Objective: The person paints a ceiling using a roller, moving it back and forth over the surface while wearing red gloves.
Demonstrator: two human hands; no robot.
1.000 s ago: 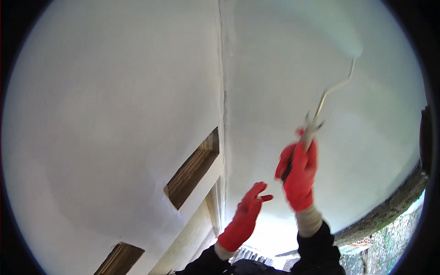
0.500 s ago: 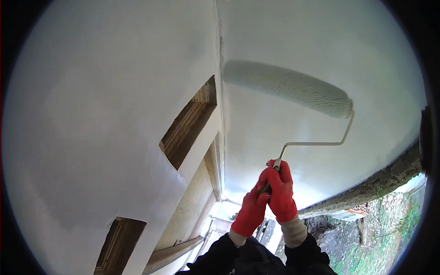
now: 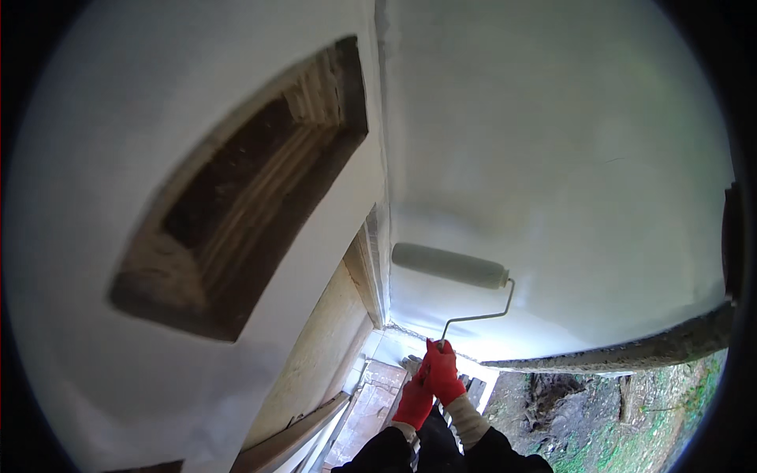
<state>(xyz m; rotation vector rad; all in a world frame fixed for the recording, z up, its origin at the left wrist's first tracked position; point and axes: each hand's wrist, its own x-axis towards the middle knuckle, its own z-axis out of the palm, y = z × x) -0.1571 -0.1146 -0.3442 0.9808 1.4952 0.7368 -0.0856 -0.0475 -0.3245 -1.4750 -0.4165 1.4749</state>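
Observation:
A paint roller (image 3: 449, 265) with a long pale sleeve and a bent wire frame lies against the right-hand white wall (image 3: 552, 158), close to the inner corner. Both my hands wear red gloves with cream cuffs and are closed around its handle. My right hand (image 3: 445, 372) grips nearer the frame. My left hand (image 3: 414, 400) holds just below and beside it. Most of the handle is hidden by the gloves. Wet-looking, uneven sheen shows on the wall around the roller.
On the left white wall a recessed opening (image 3: 244, 189) has brown wooden sides. Beyond it stands a wooden frame with a beige panel (image 3: 315, 355). A rough wall edge (image 3: 615, 347) runs along the right, with earth and greenery (image 3: 615, 418) past it. Tiled floor (image 3: 371, 402) shows below.
The roller and both hands have moved down the wall, toward the lower edge and slightly left. My view has shifted too, so the left wall's opening looks larger.

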